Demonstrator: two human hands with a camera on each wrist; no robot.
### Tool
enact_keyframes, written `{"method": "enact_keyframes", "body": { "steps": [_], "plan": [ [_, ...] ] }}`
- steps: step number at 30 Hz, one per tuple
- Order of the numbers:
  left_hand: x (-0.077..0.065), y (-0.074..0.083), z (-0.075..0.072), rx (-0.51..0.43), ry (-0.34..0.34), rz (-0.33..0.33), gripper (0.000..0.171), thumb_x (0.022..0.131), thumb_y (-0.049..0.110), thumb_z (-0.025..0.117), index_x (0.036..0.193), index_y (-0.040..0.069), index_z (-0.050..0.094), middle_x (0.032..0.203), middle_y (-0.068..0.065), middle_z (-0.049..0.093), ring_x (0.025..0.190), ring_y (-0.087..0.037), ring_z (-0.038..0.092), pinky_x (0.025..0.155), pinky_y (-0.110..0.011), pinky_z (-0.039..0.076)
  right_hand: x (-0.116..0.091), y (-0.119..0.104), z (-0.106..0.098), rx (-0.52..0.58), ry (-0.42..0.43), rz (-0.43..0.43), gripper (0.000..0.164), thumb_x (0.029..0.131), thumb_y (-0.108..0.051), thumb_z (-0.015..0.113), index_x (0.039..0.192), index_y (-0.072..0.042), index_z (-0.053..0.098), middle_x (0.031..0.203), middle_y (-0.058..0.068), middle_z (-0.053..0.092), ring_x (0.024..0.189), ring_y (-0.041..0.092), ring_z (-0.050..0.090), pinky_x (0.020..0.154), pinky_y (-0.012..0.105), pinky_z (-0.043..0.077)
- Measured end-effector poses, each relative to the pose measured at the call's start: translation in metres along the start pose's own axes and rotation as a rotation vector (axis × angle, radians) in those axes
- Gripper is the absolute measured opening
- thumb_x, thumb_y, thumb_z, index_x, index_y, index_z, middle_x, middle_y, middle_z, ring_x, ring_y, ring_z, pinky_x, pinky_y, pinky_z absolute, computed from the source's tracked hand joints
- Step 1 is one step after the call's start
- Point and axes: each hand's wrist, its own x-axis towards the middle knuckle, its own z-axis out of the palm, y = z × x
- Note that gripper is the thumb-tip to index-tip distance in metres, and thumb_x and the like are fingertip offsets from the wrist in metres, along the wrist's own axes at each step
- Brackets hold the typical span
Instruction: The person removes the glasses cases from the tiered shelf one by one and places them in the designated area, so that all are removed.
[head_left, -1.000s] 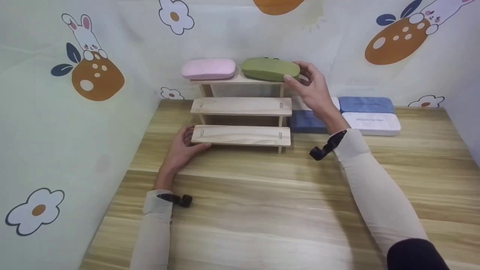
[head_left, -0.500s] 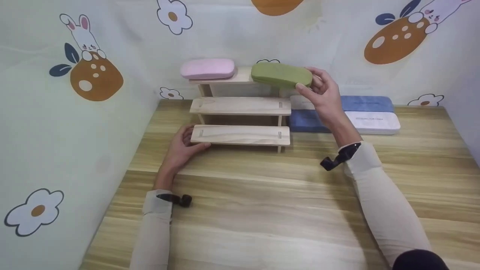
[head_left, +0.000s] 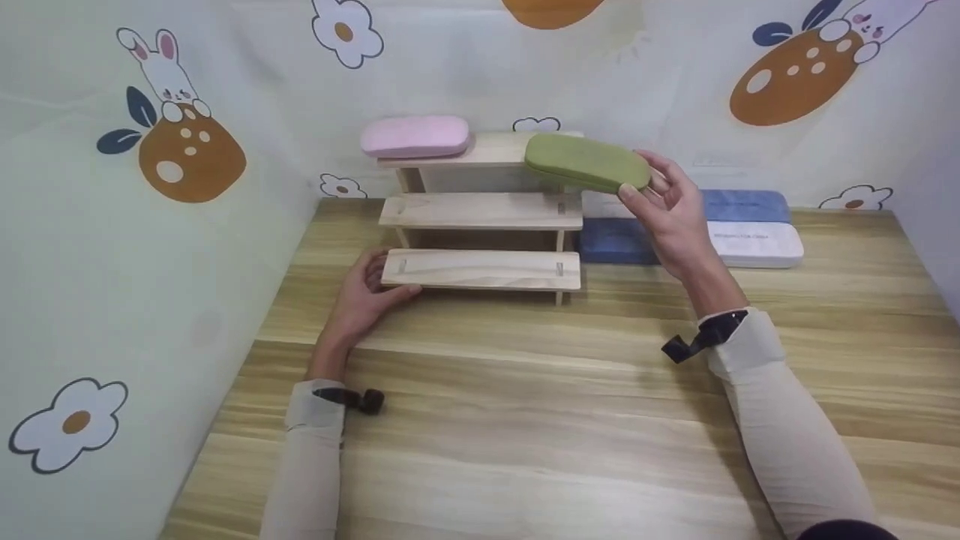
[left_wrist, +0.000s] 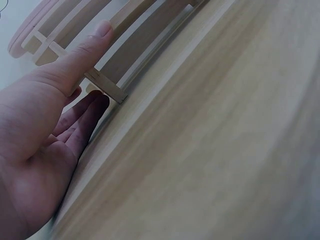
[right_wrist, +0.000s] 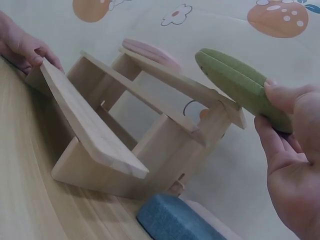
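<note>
In the head view my right hand (head_left: 679, 225) grips the right end of a green glasses case (head_left: 585, 161), thumb in front and fingers behind. The case is tilted and held off the top tier, at its right end; the right wrist view shows a gap beneath the case (right_wrist: 240, 80). My left hand (head_left: 361, 296) holds the left end of the lowest tier of a three-tier wooden display stand (head_left: 480, 270). Its thumb lies along the front edge in the left wrist view, the other fingers behind and below. A pink glasses case (head_left: 416, 137) lies on the top tier's left half.
Right of the stand, dark blue (head_left: 615, 241), blue (head_left: 746, 206) and white glasses cases (head_left: 754, 244) lie side by side on the wood-grain table (head_left: 480, 420). Another pale case is partly hidden behind my right hand. Printed walls (head_left: 450, 67) close off the back and sides.
My right hand has lifted the green glasses case off the top tier and carried it right and toward me, tilting its right end down. My left hand and the pink case have stayed put.
</note>
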Motion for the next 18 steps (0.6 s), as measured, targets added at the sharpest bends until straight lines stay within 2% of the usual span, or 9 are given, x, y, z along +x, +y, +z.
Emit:
{"method": "enact_keyframes", "body": {
  "steps": [8, 13, 18],
  "plan": [
    [-0.001, 0.0, 0.001, -0.005, 0.009, -0.018, 0.096, 0.084, 0.024, 0.097, 0.161, 0.008, 0.043, 0.153, -0.012, 0.061, 0.14, -0.025, 0.06, 0.115, -0.027, 0.052, -0.009, -0.006, -0.014, 0.0, -0.015, -0.024, 0.058, 0.097, 0.014, 0.068, 0.152, 0.002, 0.052, 0.147, 0.019, 0.064, 0.128, 0.024, 0.071, 0.102, 0.028, 0.062],
    [-0.001, 0.0, 0.001, 0.006, 0.022, -0.019, 0.098, 0.083, 0.025, 0.097, 0.161, 0.005, 0.042, 0.153, -0.013, 0.061, 0.14, -0.025, 0.06, 0.121, -0.035, 0.049, -0.018, -0.008, -0.026, 0.01, -0.049, -0.014, 0.057, 0.098, 0.015, 0.066, 0.152, 0.005, 0.05, 0.146, 0.02, 0.061, 0.125, 0.023, 0.071, 0.101, 0.025, 0.063],
    [-0.001, 0.0, 0.001, 0.019, 0.024, -0.021, 0.102, 0.082, 0.03, 0.098, 0.162, 0.002, 0.039, 0.156, -0.015, 0.059, 0.144, -0.026, 0.058, 0.128, -0.042, 0.044, -0.029, -0.01, -0.039, -0.011, -0.044, 0.007, 0.056, 0.099, 0.015, 0.065, 0.153, 0.003, 0.051, 0.145, 0.019, 0.061, 0.118, 0.02, 0.072, 0.093, 0.022, 0.064]
  ]
}}
